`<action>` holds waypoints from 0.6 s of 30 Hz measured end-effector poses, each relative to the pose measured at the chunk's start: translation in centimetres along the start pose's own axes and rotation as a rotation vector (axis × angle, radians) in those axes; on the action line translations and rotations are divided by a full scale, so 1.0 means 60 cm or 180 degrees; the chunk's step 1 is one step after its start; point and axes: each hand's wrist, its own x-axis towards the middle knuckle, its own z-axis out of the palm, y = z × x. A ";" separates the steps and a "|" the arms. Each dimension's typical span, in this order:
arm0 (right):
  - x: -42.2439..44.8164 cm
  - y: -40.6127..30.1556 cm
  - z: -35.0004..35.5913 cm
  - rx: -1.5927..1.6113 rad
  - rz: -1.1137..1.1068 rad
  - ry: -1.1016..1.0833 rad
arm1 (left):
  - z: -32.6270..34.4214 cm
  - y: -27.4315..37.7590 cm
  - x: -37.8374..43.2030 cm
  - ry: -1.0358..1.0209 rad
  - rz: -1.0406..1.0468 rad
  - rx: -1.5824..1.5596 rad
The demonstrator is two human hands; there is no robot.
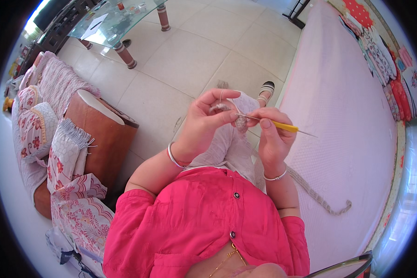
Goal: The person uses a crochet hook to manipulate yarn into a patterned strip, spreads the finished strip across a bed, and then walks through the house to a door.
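Note:
My left hand (201, 121) pinches a small piece of beige-grey crochet work (241, 124) between thumb and fingers, with yarn looped over its raised index finger. My right hand (276, 139) grips a crochet hook (284, 126) by its yellow handle. The hook's thin metal tip meets the work at my left fingertips, while a metal shaft sticks out past the handle's other end. Whether the tip is inside a stitch is too small to tell. A long, narrow knitted or crocheted strip (309, 189) in a similar colour trails across the bed beside my right forearm.
The bed (340, 121) with a pale pink cover lies on the right, folded clothes (385, 66) along its far edge. A glass-topped table (121, 21) stands ahead on the tiled floor (201, 45). At left is a brown sofa armrest (100, 121) with patterned covers (80, 208).

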 end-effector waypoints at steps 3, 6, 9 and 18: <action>0.018 0.012 0.011 -0.0994 -0.0593 -0.0118 | 0.015 -0.002 -0.007 0.0036 0.0363 0.0907; 0.019 0.020 0.014 -0.2560 -0.1634 -0.0396 | 0.013 -0.013 -0.009 0.0238 0.0486 0.0872; 0.013 0.018 0.012 -0.3206 -0.2165 -0.0591 | 0.007 -0.013 -0.011 0.0213 0.0239 0.0323; 0.014 -0.006 -0.009 -0.2055 -0.1564 -0.0629 | 0.004 0.008 -0.005 -0.0001 -0.0233 -0.0013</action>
